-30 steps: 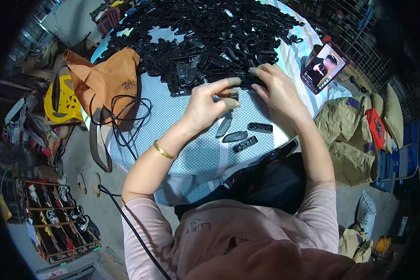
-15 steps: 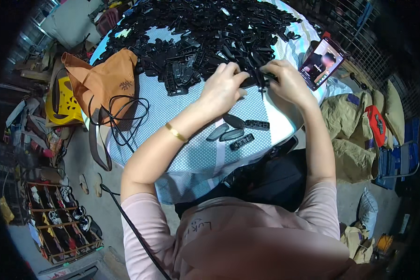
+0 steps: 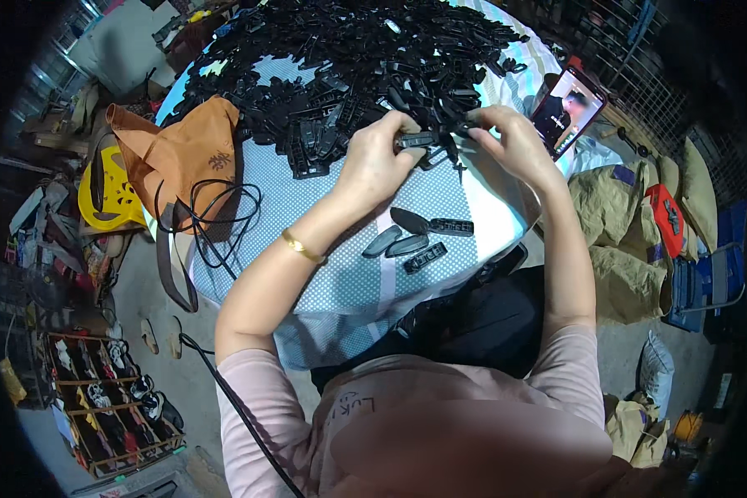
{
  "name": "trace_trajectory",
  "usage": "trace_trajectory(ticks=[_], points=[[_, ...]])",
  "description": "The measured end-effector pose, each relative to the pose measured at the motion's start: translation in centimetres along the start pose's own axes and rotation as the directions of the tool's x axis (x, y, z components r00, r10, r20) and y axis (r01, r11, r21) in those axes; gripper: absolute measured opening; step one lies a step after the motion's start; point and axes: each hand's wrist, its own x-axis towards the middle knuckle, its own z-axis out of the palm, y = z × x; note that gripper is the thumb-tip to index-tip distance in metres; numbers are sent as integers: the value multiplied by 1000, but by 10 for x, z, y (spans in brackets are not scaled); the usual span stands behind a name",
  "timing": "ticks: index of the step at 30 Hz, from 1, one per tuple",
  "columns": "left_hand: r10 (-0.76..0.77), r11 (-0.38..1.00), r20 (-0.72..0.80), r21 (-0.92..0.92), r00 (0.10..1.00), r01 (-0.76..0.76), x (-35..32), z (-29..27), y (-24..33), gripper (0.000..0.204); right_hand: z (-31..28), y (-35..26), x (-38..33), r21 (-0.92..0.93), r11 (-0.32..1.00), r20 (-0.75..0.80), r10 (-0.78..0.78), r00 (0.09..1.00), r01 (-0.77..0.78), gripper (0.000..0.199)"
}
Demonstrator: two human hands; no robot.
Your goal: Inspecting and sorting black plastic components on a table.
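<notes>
Black and narrow, the piece sits clamped between the thumb and fingers of the left hand, near the close edge of the dark heap, while whether the right hand's bent fingers grip anything I cannot tell.

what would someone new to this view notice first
Probably the large heap of small black parts covering the far side of the cloth-covered table. In front of it, the left hand pinches a single black part, with five loose ones lying nearer the wearer. The orange-brown bag at the table's left and the lit phone at its right also stand out.
</notes>
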Motion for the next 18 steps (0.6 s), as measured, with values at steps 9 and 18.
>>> trace_trajectory(ticks=[9,18], points=[[-377,402,295,-802,878,442,-12,-9,-18,31,26,-42,-1,330,939,-3,104,995,-97,28],[-371,144,210,-949,904,280,-21,2,-16,28,49,-69,-5,697,670,77,285,955,-256,22]])
